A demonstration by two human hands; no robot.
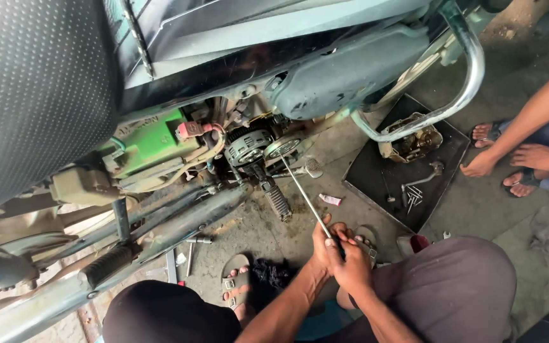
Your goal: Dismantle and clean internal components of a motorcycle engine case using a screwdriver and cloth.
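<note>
Steel long-shaft tool (305, 197) runs from centre frame up to the engine clutch (249, 147); left hand (323, 244) & right hand (352, 267) both wrapped tight on its handle end, prob. for leverage.

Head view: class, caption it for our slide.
Both hands grip a long metal rod reaching the motorcycle's round engine part.

The long rod (306, 198) is bright, smooth metal. The seat (33, 82) looks matt black with a dimpled texture. The guard bar (471, 70) is glossy chrome. The tray (376, 174) is dull black, the floor (478, 209) rough concrete.
</note>
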